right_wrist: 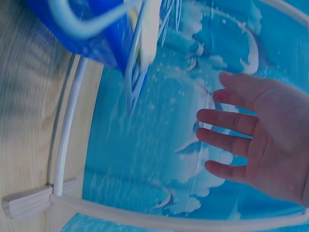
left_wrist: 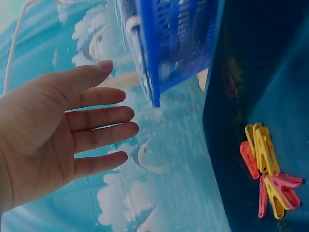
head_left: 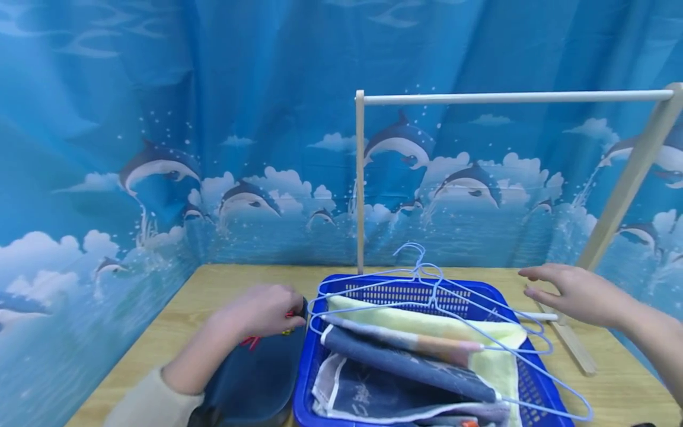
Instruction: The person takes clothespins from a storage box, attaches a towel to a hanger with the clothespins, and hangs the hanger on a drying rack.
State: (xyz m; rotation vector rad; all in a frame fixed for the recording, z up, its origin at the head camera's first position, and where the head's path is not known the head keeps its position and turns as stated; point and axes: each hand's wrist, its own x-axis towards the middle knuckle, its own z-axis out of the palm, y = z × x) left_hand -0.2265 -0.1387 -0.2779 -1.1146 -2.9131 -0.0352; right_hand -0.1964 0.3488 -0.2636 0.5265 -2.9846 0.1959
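Pointing several ways, long axes crossed, clothespins [left_wrist: 269, 155] in dark tray [head_left: 261, 382]

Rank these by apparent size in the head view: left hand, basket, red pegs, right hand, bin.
Largest to smallest:
1. Basket
2. Bin, though partly hidden by the left arm
3. Left hand and right hand: too alike to rank
4. Red pegs, partly hidden

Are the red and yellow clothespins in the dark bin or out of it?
In. The left wrist view shows the clothespins clustered inside the dark bin, within its rim.
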